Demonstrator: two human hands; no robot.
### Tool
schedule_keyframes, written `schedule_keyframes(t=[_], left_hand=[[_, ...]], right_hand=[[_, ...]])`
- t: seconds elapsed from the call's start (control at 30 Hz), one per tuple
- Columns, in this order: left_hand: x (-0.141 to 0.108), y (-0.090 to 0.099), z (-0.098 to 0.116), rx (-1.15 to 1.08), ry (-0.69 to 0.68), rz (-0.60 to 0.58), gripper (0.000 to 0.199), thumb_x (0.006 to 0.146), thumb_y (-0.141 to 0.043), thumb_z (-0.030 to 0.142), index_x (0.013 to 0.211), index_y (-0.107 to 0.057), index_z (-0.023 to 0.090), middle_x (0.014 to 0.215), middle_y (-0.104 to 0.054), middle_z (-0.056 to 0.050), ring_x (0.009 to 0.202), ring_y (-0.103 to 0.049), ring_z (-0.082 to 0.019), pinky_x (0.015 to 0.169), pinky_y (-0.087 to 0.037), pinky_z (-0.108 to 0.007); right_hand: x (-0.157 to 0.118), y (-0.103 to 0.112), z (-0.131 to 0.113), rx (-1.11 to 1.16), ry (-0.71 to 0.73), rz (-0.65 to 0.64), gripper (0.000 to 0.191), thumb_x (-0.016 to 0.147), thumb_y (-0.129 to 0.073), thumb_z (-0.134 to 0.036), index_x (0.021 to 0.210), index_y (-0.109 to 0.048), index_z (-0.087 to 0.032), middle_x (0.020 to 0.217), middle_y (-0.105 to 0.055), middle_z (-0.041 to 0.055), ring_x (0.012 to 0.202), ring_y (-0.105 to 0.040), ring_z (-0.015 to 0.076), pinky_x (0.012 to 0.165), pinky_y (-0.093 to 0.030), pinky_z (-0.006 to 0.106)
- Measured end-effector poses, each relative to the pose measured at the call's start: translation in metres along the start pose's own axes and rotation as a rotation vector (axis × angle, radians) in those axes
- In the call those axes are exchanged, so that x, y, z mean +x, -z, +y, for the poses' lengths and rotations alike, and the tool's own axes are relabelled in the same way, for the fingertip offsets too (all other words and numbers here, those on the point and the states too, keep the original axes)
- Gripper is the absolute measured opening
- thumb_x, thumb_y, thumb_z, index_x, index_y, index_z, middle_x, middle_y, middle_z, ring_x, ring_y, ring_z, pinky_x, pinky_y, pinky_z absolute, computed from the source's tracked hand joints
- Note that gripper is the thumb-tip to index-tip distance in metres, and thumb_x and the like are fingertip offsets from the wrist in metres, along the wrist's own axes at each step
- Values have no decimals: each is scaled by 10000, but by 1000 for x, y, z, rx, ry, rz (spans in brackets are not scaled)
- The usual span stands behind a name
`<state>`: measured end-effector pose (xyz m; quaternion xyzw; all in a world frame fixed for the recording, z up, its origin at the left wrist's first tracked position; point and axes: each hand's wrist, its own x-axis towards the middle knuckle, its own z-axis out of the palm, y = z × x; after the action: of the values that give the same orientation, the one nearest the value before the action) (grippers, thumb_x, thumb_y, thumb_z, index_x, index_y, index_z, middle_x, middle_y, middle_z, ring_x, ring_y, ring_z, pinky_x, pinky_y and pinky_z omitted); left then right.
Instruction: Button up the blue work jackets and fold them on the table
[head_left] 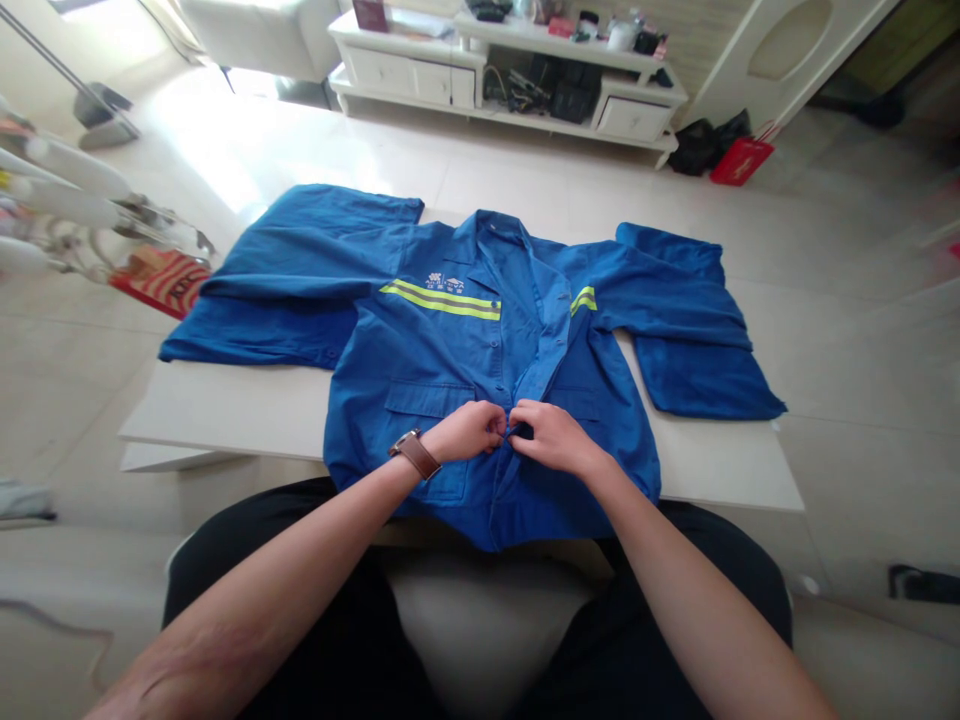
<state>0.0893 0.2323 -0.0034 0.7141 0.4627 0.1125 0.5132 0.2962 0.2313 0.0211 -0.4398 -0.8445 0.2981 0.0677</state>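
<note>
A blue work jacket (427, 350) with yellow-and-grey reflective stripes lies front side up, its collar away from me and its sleeves spread to both sides. The front is parted from the collar down to my hands. My left hand (474, 430), with a brown-strapped watch (416, 453) on the wrist, pinches one front edge at the lower middle. Right beside it, my right hand (551, 435) pinches the other front edge, fingers bent. The fingertips nearly meet, and they hide the bit of cloth between them. Buttons show along the front edge above my left hand.
The jacket lies on a white table (225, 405), with sleeves reaching past its far edge. A red bag (161, 282) and a rack stand at the left. Beyond the table are a white cabinet (420, 80), a red bag (741, 160) and black bags. My legs are below the near edge.
</note>
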Motion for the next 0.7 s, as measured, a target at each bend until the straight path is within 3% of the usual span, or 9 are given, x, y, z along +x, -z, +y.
schedule_keyframes(t=[0.2, 0.7], left_hand=[[2, 1, 1, -93, 40, -70, 95, 715, -575, 141, 768, -643, 180, 684, -717, 0, 691, -695, -177, 653, -489, -246], [7, -6, -9, -423, 203, -83, 150, 648, -616, 174, 788, -669, 165, 619, -697, 3, 672, -698, -175, 653, -538, -265]], right_hand=[[4, -4, 3, 105, -9, 12, 179, 784, -655, -100, 895, -704, -232, 957, -691, 5, 898, -638, 180, 804, -441, 264], [7, -13, 0, 185, -47, 92, 256, 698, -590, -88, 915, -589, -225, 933, -625, -9, 844, -572, 166, 775, -418, 258]])
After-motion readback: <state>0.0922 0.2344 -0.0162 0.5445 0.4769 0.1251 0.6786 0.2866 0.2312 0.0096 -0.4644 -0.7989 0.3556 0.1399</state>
